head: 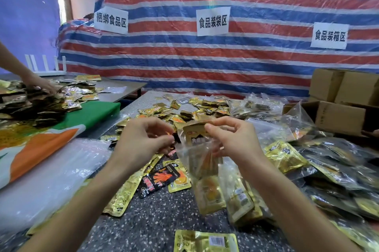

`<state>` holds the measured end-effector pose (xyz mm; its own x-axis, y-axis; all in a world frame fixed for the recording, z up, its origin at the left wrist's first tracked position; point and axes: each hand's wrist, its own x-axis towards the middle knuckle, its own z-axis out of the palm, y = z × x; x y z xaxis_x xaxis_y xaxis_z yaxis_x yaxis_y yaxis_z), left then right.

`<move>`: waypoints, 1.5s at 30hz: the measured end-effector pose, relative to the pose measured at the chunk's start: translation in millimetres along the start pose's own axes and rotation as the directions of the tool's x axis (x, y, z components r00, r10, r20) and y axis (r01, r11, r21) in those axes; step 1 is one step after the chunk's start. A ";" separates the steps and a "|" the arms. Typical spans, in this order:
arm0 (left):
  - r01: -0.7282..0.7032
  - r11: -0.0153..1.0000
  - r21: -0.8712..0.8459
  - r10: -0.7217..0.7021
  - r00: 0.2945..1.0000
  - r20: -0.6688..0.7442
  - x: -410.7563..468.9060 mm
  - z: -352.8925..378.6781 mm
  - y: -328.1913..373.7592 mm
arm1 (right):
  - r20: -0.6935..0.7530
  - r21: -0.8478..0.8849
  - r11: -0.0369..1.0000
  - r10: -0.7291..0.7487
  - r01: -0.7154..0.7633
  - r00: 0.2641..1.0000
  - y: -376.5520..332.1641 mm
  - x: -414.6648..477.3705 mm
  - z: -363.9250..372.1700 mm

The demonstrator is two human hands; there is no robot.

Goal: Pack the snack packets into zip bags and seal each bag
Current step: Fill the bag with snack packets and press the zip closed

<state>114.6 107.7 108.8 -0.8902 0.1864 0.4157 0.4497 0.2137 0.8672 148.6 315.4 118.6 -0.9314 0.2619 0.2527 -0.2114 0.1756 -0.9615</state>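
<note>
Speckled grey counter (155, 221) littered with gold foil snack packets (205, 106). Left hand (143, 140) pinches clear plastic zip bag (196, 161) mouth; right hand (233, 140) pinches packet (194, 133) half-inserted, between hands. Likely filling; next: push down, seal.

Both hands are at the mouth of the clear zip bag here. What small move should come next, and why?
Probably push the gold snack packet fully down into the zip bag. Its top edge pokes above the bag's mouth, pinched by the right hand, while the left hand appears to hold the mouth's other side. Sealing looks impossible until the packet sits below the zip.
</note>
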 end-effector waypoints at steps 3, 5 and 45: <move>-0.047 0.996 0.073 0.048 0.999 -0.022 8.2 -8.9 8.1 | -0.035 -0.068 0.998 -0.007 0.005 0.999 2.4 1.5 -5.8; 0.034 0.976 0.217 -0.061 0.991 0.119 4.0 -1.2 8.6 | -0.050 -0.004 1.000 0.000 0.000 0.999 1.9 2.0 -7.1; 0.019 0.971 -0.238 -0.019 1.000 0.001 22.0 -16.8 -38.2 | 0.181 -0.084 0.995 -0.040 0.056 0.983 16.8 6.2 -39.8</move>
<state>76.6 87.5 89.5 -0.8986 0.1833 0.3987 0.4025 -0.0176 0.9152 151.1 357.8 108.4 -0.9603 0.0791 0.2675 -0.2378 0.2693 -0.9333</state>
